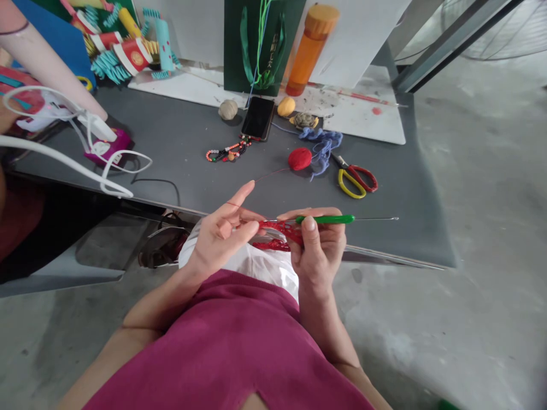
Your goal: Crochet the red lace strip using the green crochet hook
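My right hand point(318, 245) is closed around a crochet hook point(329, 219) with a green handle; its thin metal shaft sticks out both ways. My left hand point(224, 233) pinches a small piece of red crochet work point(280, 233) between thumb and fingers, with the index finger raised. A thin red thread point(273, 173) is looped over that finger and runs up to a red ball of yarn point(299, 159) on the grey table point(183, 154). Both hands hover just in front of the table's near edge, almost touching each other.
Scissors with red and yellow handles point(354, 177), a tangle of blue yarn point(322, 142), a black phone point(258, 118), a bead string point(226, 152) and an orange bottle point(310, 48) lie on the table. White cables point(77, 142) and paper craft pieces point(128, 45) sit at left. Another person's arm point(47, 62) shows top left.
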The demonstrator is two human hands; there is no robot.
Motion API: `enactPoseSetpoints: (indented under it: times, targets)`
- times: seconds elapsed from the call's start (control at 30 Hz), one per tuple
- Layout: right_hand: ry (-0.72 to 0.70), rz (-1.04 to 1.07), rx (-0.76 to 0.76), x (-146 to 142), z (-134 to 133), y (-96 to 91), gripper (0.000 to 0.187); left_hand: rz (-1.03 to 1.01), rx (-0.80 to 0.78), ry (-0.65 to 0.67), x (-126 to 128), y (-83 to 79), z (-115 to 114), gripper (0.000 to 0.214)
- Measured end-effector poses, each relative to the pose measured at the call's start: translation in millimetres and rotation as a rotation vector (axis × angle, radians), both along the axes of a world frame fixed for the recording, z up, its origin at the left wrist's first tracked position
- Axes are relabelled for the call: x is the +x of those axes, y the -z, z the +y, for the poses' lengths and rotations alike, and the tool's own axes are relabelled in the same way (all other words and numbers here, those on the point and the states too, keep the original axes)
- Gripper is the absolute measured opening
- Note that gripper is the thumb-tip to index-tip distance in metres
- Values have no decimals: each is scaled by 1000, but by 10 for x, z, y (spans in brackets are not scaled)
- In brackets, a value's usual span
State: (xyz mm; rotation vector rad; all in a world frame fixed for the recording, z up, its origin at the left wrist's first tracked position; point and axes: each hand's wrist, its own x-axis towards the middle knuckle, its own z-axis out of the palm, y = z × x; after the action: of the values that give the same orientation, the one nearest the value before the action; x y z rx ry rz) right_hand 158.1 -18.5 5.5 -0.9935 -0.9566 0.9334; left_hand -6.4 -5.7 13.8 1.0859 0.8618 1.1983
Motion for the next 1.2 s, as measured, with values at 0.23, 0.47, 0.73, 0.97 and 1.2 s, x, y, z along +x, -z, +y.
enactPoseSetpoints:
  times: [0.23,0.47,0.73,0.97,1.2]
  targets:
    - [-18,-4,19,8,-7,34,21,150,8,-61,-8,-70,-19,68]
    - [16,-25,5,-22,-16,21,25,178,33,-80,-11,-36,-17,67]
    - [-51,16,59,-18,-17,18,19,164,14,-81,-10,-67,-11,62]
    - [-13,-58,40,-4,-32,29,18,162,8,-91,-16,-47,-14,61]
    - [-8,-26,39,-9,-32,23,20,170,1,-72,-17,-40,-8,64]
